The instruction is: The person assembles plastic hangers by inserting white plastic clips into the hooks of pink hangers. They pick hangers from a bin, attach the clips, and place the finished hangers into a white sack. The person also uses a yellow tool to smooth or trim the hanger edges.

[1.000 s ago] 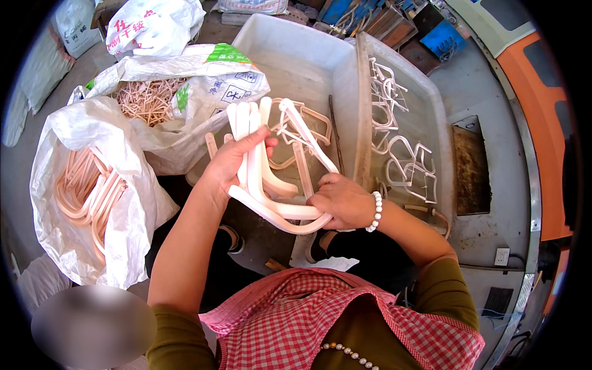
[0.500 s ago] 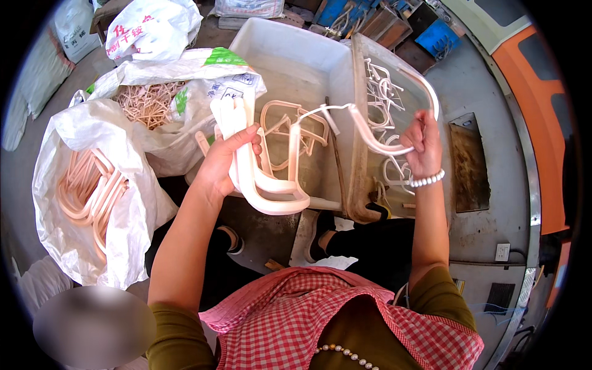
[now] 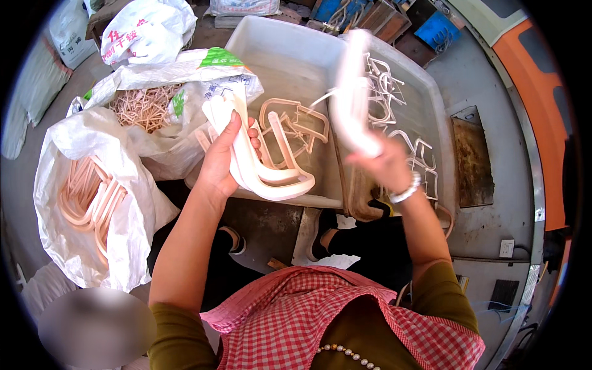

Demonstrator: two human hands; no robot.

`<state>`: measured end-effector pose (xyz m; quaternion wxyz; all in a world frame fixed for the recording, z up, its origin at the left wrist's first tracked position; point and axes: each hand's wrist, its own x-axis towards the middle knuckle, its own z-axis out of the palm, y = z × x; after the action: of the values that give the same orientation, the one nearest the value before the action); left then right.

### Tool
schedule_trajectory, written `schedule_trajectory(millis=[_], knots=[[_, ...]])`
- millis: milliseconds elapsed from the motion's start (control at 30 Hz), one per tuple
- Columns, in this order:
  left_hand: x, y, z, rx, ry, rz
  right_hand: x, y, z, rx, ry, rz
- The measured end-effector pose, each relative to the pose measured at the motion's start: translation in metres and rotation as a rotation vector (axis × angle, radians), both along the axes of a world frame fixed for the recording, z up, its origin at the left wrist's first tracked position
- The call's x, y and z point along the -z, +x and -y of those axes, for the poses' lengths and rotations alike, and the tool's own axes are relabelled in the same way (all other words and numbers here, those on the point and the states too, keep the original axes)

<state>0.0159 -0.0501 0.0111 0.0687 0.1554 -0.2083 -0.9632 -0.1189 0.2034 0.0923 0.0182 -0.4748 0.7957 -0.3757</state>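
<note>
My left hand (image 3: 223,161) is closed around a stack of pale curved plastic handles (image 3: 283,188), shaped like a J with the bend toward the lower right. Over the wall between two tubs, my right hand (image 3: 387,165) grips another pale curved plastic piece (image 3: 351,92), smeared by motion. A thin strip sticks out from its left side. Beneath my hands, the left white tub (image 3: 259,37) holds pinkish curved plastic frames (image 3: 314,120). In the right tub (image 3: 447,123) lie several white thin branching plastic pieces (image 3: 382,86).
An open white woven sack (image 3: 52,203) at the left contains pinkish curved handles (image 3: 92,197). Behind it, another sack (image 3: 191,65) holds thin pinkish sticks (image 3: 143,108). A tied white bag (image 3: 148,31) stands farther back. An orange and cream machine (image 3: 536,111) borders the right.
My right hand has swung left and slightly down, bringing its curved piece over the tubs' shared wall. The thin strip that reached toward the left-hand stack is away from it. My left hand barely moved.
</note>
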Motion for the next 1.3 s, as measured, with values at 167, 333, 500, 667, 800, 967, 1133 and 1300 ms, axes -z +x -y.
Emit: schedule_trajectory(millis=[167,333,500,667,800,967,1133,1300], knots=[[0.005,-0.006,-0.006,0.024,0.049,-0.032,0.037,0.021,0.041,-0.431,0.262,-0.111],[0.004,0.004,-0.009,0.143,-0.245,0.031,0.038,0.028,0.046,-0.568,0.397,-0.036],[-0.011,0.005,-0.015,0.083,-0.331,0.064,0.045,0.000,0.054,-0.422,0.012,-0.027],[-0.016,0.005,-0.029,0.206,-0.497,0.119,0.092,-0.035,0.094,-0.147,0.127,-0.441],[-0.005,0.000,-0.042,0.249,-0.665,0.056,0.136,-0.064,0.107,-0.216,0.532,-0.078],[0.005,0.011,-0.052,0.400,-1.350,0.056,0.148,-0.079,0.099,-0.402,0.393,0.180],[0.010,0.013,-0.057,0.499,-1.560,0.068,0.150,-0.067,0.095,-0.075,0.262,0.055],[0.003,0.004,-0.059,0.293,-1.246,0.046,0.158,-0.078,0.104,0.500,-0.370,0.747]])
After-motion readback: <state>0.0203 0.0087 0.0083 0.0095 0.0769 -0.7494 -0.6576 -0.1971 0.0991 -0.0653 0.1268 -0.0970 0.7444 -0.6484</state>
